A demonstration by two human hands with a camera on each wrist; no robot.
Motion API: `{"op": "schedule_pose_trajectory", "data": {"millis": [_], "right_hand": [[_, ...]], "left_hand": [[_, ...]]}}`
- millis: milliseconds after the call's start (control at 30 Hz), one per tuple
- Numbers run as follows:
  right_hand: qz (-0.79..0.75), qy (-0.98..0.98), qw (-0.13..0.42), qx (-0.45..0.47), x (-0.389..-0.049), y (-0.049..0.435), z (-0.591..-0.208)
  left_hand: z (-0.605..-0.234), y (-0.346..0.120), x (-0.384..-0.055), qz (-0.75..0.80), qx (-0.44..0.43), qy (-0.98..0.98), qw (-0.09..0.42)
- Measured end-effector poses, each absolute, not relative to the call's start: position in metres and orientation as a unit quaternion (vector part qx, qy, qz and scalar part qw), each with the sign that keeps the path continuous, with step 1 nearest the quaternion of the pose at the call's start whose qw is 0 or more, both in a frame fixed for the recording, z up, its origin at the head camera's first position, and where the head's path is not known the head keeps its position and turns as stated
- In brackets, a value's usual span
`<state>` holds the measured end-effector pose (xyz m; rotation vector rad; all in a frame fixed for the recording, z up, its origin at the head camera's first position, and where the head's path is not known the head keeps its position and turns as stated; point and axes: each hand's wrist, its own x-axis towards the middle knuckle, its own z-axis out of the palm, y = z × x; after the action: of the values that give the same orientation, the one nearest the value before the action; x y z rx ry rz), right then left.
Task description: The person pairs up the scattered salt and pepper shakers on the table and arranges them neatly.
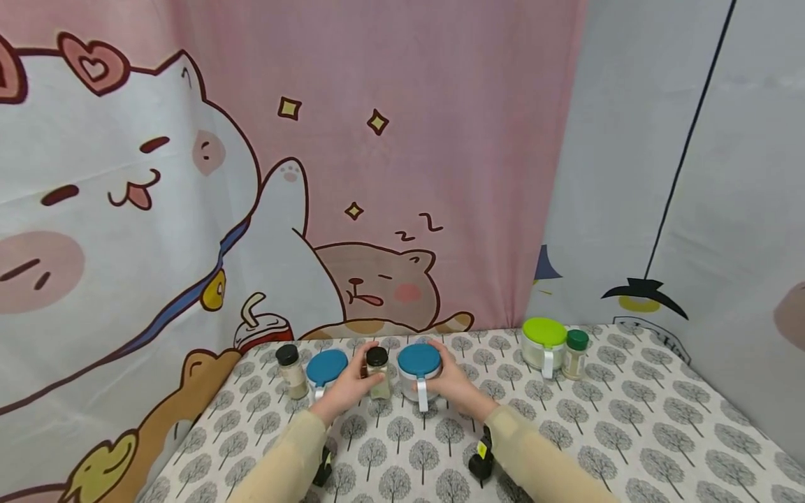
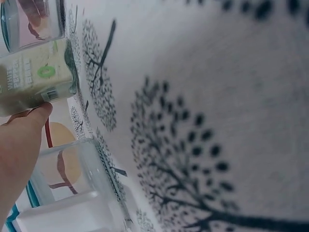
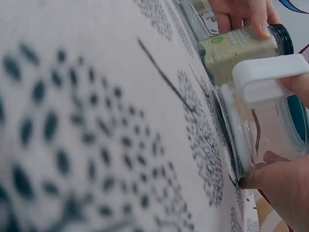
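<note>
My left hand (image 1: 347,388) grips a spice jar (image 1: 379,377) with a black lid and a pale green label reading roughly "white pepper". In the right wrist view its thumb lies along the spice jar (image 3: 236,52). Just to the right, my right hand (image 1: 450,381) holds a clear seasoning jar (image 1: 409,386) with a blue lid and a white handle. Fingers of the right hand (image 3: 285,186) reach low round its wall in the right wrist view. Both jars stand upright side by side, close over the tablecloth.
Left of my left hand are a second blue-lidded jar (image 1: 327,366) and a black-capped spice jar (image 1: 292,372). At the back right stand a green-lidded jar (image 1: 544,342) and a green-capped spice jar (image 1: 575,356). A cartoon curtain (image 1: 440,175) hangs behind the tree-patterned tablecloth (image 1: 402,461).
</note>
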<state>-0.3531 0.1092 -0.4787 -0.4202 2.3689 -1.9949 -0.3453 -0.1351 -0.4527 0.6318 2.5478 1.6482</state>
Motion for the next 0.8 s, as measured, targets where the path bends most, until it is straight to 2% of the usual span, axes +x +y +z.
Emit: {"op": "schedule_pose_trajectory", "data": {"millis": [233,467,667,800], "right_hand": [[-0.634,0.761,0.013,-0.141,-0.354,0.109,-0.482],[-0.616,0.773,0.029,-0.148,-0.353,0.11,-0.478],[-0.624,0.759,0.065,-0.173,-0.351,0.124,-0.474],[-0.622,0.755,0.09,-0.186,-0.344,0.144,-0.468]], "left_hand": [[-0.455,-0.134,-0.347,0.554,0.183,0.812,0.021],[-0.448,-0.128,-0.345,0.547,0.169,0.82,-0.014],[-0.442,-0.122,-0.346,0.511,0.162,0.844,-0.03],[-0.434,-0.117,-0.342,0.477,0.166,0.86,-0.074]]}}
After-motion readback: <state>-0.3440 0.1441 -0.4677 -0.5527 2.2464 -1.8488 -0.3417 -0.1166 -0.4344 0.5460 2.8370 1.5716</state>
